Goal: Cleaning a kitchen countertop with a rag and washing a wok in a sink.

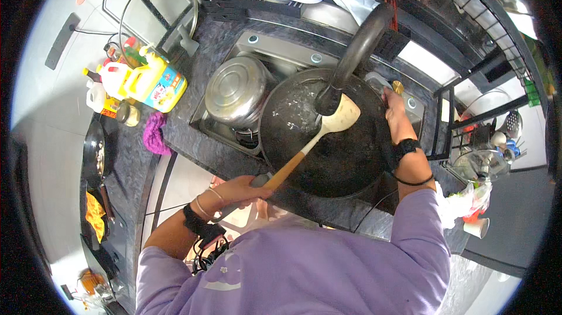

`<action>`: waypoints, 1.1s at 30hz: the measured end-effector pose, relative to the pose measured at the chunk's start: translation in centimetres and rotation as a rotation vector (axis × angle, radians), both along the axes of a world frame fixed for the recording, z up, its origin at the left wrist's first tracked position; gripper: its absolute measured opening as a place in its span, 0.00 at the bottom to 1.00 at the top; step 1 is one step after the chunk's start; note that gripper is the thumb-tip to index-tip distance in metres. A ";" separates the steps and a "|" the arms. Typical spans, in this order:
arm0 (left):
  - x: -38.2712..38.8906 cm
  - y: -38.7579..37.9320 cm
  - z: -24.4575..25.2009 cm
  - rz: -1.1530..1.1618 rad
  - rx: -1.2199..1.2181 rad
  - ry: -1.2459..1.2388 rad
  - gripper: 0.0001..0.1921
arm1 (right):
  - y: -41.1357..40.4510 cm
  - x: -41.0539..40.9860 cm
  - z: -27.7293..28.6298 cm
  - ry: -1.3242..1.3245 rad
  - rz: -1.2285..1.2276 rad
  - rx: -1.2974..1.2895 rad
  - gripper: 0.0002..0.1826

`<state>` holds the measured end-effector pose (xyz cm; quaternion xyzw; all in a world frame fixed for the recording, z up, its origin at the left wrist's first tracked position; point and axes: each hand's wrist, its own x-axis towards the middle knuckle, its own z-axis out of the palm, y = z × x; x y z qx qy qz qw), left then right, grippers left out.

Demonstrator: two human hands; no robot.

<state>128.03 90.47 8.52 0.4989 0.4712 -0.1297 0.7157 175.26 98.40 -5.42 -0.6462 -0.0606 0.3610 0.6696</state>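
A large dark wok [325, 161] sits in the sink under the black faucet [360, 47], with some water in it. My left hand [246, 190] grips the wooden handle of a spatula [340, 117]; its pale head lies over the wok, just below the faucet's spout. The wok's own handle seems to pass by this same hand, but how it is held cannot be made out. My right hand [393, 100] is at the faucet's side of the wok, beside a brass-coloured knob [398, 87]; whether its fingers touch the rim or something behind it is unclear.
An upturned steel pot [239, 89] stands left of the wok. Beyond it are yellow-capped and yellow bottles [158, 86], a small jar [128, 114] and a purple cloth [156, 132]. A black wire rack [443, 126] and a glass lid [478, 163] are at the right.
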 end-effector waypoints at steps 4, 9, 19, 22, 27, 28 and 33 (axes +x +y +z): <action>-2.9 -0.3 0.8 -0.009 -0.008 0.052 0.17 | -1.3 -1.8 2.7 -0.063 0.068 -0.028 0.02; -6.6 -0.8 1.7 -0.125 0.098 0.031 0.17 | -3.5 -6.5 5.5 -0.214 0.046 -0.266 0.03; -12.7 -2.3 5.3 -0.174 0.051 0.066 0.16 | -9.0 -15.0 6.5 0.058 -0.079 -0.045 0.02; -13.8 -3.0 6.0 -0.233 0.052 0.073 0.18 | -9.0 -15.2 4.9 0.194 -0.020 0.021 0.03; -16.0 -5.0 5.3 -0.099 0.076 0.047 0.19 | -11.6 -16.5 7.9 0.179 0.310 -0.018 0.06; -16.3 -5.2 5.3 -0.123 0.078 0.048 0.19 | -12.2 -16.1 8.1 0.172 0.481 0.042 0.07; -18.8 -4.9 4.0 -0.168 0.126 0.086 0.20 | -15.5 -12.4 5.9 -0.008 0.438 -0.013 0.09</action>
